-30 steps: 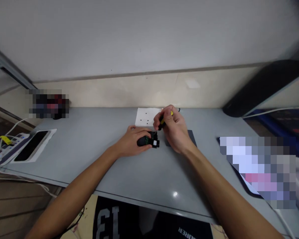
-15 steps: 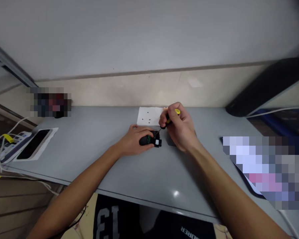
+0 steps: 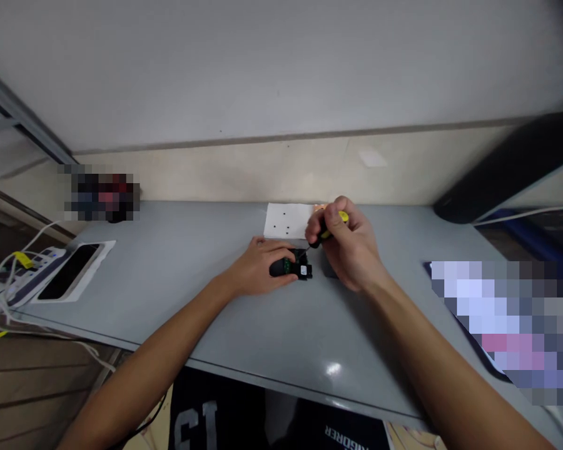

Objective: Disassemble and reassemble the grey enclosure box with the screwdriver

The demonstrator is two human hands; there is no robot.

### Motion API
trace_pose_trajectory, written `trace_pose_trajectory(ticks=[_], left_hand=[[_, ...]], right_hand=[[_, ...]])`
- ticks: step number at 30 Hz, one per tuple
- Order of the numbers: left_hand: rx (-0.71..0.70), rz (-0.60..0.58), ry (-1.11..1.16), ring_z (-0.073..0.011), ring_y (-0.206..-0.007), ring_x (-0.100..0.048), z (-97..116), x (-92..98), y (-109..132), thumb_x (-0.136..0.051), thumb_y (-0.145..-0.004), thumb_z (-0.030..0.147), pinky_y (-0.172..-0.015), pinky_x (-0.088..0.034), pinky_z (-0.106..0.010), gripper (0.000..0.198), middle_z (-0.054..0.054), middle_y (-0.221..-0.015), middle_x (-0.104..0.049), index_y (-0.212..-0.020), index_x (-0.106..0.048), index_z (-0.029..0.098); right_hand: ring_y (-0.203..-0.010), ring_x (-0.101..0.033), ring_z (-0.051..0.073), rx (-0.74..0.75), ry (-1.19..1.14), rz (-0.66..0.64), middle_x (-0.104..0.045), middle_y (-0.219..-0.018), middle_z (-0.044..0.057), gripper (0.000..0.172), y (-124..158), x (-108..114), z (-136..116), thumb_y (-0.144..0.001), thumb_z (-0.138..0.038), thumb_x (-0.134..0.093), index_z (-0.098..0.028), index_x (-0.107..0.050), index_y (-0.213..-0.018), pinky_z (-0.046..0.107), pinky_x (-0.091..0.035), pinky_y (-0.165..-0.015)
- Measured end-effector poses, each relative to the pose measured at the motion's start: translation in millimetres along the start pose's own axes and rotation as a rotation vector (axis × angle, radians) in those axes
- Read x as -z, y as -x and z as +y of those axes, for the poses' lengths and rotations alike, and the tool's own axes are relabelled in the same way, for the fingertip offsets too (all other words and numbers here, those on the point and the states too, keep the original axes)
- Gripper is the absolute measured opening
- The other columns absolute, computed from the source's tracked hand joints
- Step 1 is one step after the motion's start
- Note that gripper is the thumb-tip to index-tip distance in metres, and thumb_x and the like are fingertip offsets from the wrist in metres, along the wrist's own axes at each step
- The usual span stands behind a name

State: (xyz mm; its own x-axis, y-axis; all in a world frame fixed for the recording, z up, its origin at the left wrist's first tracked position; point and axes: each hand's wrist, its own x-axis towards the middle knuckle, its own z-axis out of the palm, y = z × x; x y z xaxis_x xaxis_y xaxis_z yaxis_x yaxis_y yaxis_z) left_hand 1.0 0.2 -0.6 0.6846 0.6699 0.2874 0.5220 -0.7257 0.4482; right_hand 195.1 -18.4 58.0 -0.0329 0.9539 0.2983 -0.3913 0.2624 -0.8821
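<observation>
Your left hand (image 3: 258, 270) is covering most of the device (image 3: 294, 267), so only its right end is showing, and your right hand (image 3: 351, 250) is hiding all of the screwdriver (image 3: 331, 226) but its yellow cap, a bit of black grip and a thin shaft. The tip is too small to make out where it is meeting the device. A dark flat pad (image 3: 328, 270) is lying just right of the device, mostly behind your right hand. Two patches are blurred out: one far left of the device against the wall, one well to its right at the tabletop's edge.

Just behind the device, a white sheet (image 3: 286, 220) with a few small dark specks is lying flat. Far to the device's left, a white tray (image 3: 72, 275) with a dark inside is sitting near the tabletop (image 3: 206, 312) edge, with a power strip (image 3: 23, 275) and white cables beyond it. Well behind and right of the device, a dark curved thing is being cut off by the frame.

The device is small and black, resting on the tabletop near its middle, with a green board and a white label showing at its open end. Your left fingers are clamping around it, pinning it down. Your right fingers are pinching shut on the screwdriver, which is tilting down and left toward the device.
</observation>
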Motion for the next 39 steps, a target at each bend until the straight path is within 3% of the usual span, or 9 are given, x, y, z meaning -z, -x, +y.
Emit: trace_pose_trajectory(ticks=[3, 6, 13, 16, 19, 22, 26, 31, 39], left_hand=[[0.011, -0.012, 0.001, -0.0242, -0.129, -0.061, 0.5, 1.4, -0.3, -0.073, -0.092, 0.043, -0.111, -0.033, -0.045, 0.025, -0.002, -0.142, -0.065, -0.111, -0.066, 0.029], [0.012, -0.006, 0.003, -0.0242, -0.129, -0.061, 1.1, 1.3, -0.2, -0.073, -0.092, 0.044, -0.111, -0.033, -0.045, 0.026, -0.002, -0.141, -0.066, -0.111, -0.066, 0.028], [0.003, 0.018, 0.007, -0.0223, -0.129, -0.061, 0.4, -0.8, 0.2, -0.073, -0.093, 0.043, -0.113, -0.033, -0.045, 0.026, -0.002, -0.141, -0.065, -0.11, -0.064, 0.027], [-0.001, 0.0, 0.016, -0.0223, -0.131, -0.061, 1.3, 1.6, 0.0, -0.073, -0.093, 0.042, -0.112, -0.033, -0.045, 0.025, -0.001, -0.141, -0.065, -0.11, -0.064, 0.028], [-0.002, -0.005, 0.026, -0.0222, -0.13, -0.061, 2.4, 3.4, 0.2, -0.073, -0.093, 0.042, -0.111, -0.034, -0.045, 0.023, 0.0, -0.14, -0.066, -0.109, -0.063, 0.028], [-0.001, 0.01, 0.027, -0.0223, -0.13, -0.062, 2.4, 2.5, 0.3, -0.073, -0.093, 0.042, -0.112, -0.035, -0.045, 0.023, 0.0, -0.138, -0.067, -0.107, -0.063, 0.027], [0.023, 0.021, 0.039, -0.0231, -0.128, -0.063, 0.5, -0.9, -0.1, -0.075, -0.091, 0.043, -0.112, -0.035, -0.047, 0.025, 0.0, -0.136, -0.068, -0.107, -0.063, 0.028], [0.04, 0.052, 0.059, -0.0231, -0.126, -0.063, -2.2, -4.1, 0.1, -0.077, -0.089, 0.044, -0.114, -0.035, -0.048, 0.028, 0.0, -0.137, -0.068, -0.107, -0.063, 0.028], [0.04, 0.019, 0.047, -0.0239, -0.129, -0.061, -1.0, -1.3, 0.3, -0.073, -0.091, 0.044, -0.112, -0.037, -0.047, 0.025, -0.002, -0.137, -0.067, -0.108, -0.064, 0.027]], right_hand=[[-0.059, -0.042, 0.013, 0.008, 0.01, 0.06, -0.04, -0.065, -0.003, 0.034, -4.3, 1.0, 2.1, -0.093, -0.061, -0.063, -0.028, -0.056, -0.089, 0.031, -0.04, -0.059], [-0.064, -0.047, 0.016, -0.025, -0.047, 0.069, -0.044, -0.071, -0.001, 0.041, -8.2, 5.6, 0.6, -0.097, -0.066, -0.051, -0.03, -0.065, -0.11, 0.033, -0.047, -0.064], [-0.087, -0.06, 0.015, -0.057, -0.091, 0.003, -0.06, -0.098, 0.004, 0.027, -6.1, 12.2, 1.2, -0.094, -0.047, -0.067, -0.023, -0.063, -0.084, 0.031, -0.051, -0.082], [-0.075, -0.055, 0.014, -0.033, -0.041, 0.021, -0.053, -0.082, 0.0, 0.033, -5.9, 7.7, 6.0, -0.092, -0.054, -0.068, -0.025, -0.056, -0.083, 0.031, -0.05, -0.076], [-0.065, -0.045, 0.014, -0.03, -0.048, 0.061, -0.041, -0.073, -0.002, 0.034, -7.4, 4.5, 7.3, -0.093, -0.062, -0.061, -0.028, -0.062, -0.098, 0.03, -0.046, -0.067], [-0.068, -0.048, 0.015, -0.069, -0.106, 0.059, -0.047, -0.077, 0.0, 0.039, -8.7, 5.5, 4.1, -0.097, -0.063, -0.052, -0.03, -0.066, -0.113, 0.031, -0.048, -0.069], [-0.074, -0.054, 0.015, -0.082, -0.072, 0.033, -0.056, -0.087, 0.002, 0.022, -7.2, 8.6, 1.2, -0.096, -0.048, -0.063, -0.027, -0.069, -0.095, 0.032, -0.05, -0.071], [-0.083, -0.06, 0.015, -0.032, -0.062, 0.021, -0.061, -0.095, 0.002, 0.021, -3.7, 6.9, 3.2, -0.091, -0.042, -0.073, -0.025, -0.063, -0.083, 0.031, -0.049, -0.072], [-0.065, -0.054, 0.011, -0.043, -0.046, 0.003, -0.06, -0.075, -0.003, 0.032, -7.5, 11.5, 3.7, -0.089, -0.043, -0.076, -0.024, -0.051, -0.082, 0.028, -0.042, -0.064]])
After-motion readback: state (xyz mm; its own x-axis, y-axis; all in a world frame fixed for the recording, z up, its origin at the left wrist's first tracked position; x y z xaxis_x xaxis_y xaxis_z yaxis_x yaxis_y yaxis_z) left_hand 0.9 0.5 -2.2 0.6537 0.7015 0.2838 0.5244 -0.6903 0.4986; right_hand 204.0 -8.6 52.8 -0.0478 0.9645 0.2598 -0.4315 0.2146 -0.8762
